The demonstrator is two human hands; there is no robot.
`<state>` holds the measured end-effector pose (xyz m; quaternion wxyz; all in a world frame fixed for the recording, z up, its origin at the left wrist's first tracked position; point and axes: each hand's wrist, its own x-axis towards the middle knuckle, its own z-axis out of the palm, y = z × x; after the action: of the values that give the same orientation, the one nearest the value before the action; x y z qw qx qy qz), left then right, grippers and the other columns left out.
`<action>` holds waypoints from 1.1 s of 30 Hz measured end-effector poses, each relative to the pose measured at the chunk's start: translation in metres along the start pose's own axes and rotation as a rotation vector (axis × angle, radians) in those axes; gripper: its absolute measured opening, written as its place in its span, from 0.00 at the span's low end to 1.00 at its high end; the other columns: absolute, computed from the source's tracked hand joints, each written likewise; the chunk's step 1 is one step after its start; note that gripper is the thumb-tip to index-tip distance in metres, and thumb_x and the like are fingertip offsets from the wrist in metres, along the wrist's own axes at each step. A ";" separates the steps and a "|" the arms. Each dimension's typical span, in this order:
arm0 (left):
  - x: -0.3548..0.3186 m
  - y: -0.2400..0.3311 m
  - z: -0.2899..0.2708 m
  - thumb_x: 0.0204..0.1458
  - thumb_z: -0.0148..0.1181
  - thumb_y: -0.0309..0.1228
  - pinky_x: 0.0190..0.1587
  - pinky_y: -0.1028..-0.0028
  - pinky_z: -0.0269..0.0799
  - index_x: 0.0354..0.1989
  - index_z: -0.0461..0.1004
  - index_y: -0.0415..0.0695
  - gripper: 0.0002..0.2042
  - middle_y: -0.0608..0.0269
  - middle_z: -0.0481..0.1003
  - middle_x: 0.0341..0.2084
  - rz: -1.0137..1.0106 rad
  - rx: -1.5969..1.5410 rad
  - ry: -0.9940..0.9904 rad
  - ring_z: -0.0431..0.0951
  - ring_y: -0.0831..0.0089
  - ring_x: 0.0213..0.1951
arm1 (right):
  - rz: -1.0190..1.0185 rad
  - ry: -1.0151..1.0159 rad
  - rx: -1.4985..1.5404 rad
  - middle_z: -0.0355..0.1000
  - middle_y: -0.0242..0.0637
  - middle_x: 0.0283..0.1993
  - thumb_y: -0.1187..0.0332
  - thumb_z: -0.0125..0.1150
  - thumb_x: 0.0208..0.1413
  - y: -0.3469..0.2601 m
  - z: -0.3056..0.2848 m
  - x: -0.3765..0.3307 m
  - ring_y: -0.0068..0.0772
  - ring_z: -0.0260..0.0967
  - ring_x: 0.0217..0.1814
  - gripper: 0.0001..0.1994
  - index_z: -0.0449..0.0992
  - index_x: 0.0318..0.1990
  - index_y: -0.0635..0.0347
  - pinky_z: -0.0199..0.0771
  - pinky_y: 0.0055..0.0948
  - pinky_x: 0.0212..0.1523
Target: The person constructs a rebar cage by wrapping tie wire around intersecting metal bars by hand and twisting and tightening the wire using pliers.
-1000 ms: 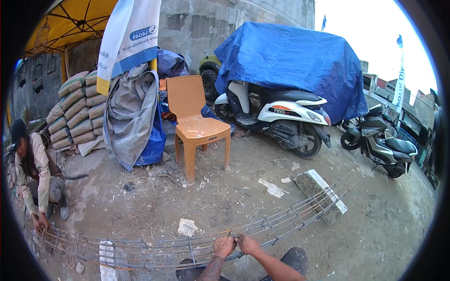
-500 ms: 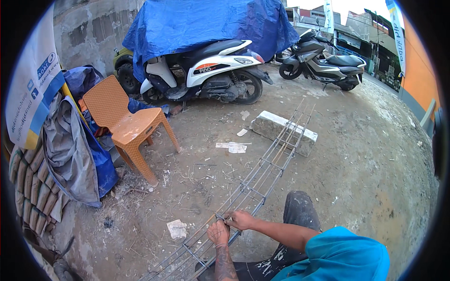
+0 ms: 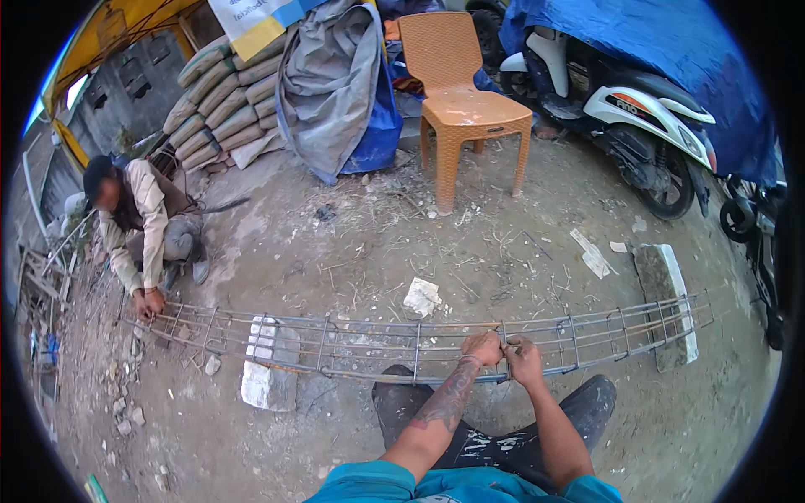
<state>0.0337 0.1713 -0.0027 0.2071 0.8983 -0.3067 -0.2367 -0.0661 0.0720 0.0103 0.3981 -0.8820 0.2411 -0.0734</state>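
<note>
Both my hands on the rebar cage

Left hand and right hand have fingers clamped on its near bars.

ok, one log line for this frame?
left hand: on rebar cage | right hand: at stirrup | co-worker: at far end

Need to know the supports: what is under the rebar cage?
The rebar cage lies across two pale blocks: one on the left, one near the right end. Between them is dirt ground. Both hands, left and right, cover the part they grip.
</note>
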 end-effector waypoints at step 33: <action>0.020 -0.025 -0.001 0.38 0.60 0.37 0.30 0.65 0.71 0.34 0.80 0.46 0.14 0.58 0.78 0.25 -0.194 -0.143 -0.018 0.76 0.64 0.25 | -0.099 -0.084 0.030 0.73 0.47 0.30 0.59 0.59 0.51 0.009 0.011 0.010 0.44 0.71 0.31 0.17 0.75 0.40 0.65 0.68 0.39 0.34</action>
<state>0.0599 0.1768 -0.0211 0.2438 0.9046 -0.2025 -0.2851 -0.0574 0.0698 -0.0046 0.4167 -0.8892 0.1792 -0.0597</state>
